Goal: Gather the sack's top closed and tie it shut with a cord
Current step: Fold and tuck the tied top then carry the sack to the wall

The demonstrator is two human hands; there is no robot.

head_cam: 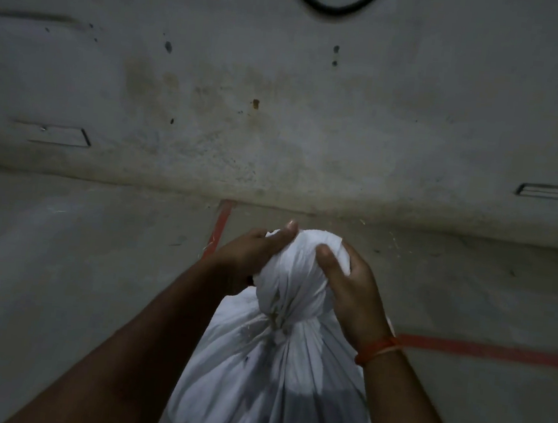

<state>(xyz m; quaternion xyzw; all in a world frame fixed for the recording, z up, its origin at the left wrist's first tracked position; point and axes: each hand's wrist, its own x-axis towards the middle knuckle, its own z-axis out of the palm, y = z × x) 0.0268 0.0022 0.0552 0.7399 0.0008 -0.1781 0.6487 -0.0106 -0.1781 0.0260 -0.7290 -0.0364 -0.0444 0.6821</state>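
A full white sack (270, 382) stands upright in front of me, low in the middle of the view. Its top (295, 275) is gathered into a tight bunch, pinched into a narrow neck (281, 322). My left hand (252, 256) grips the bunch from the left, thumb lying over it. My right hand (348, 287) grips it from the right, thumb pressed into the cloth; an orange band sits on that wrist. I cannot make out a cord at the neck; the light is dim.
A stained grey wall (281, 108) rises just beyond the sack. Red tape lines (490, 350) run across the concrete floor (59, 257). A black cable loop (330, 3) hangs on the wall at the top edge.
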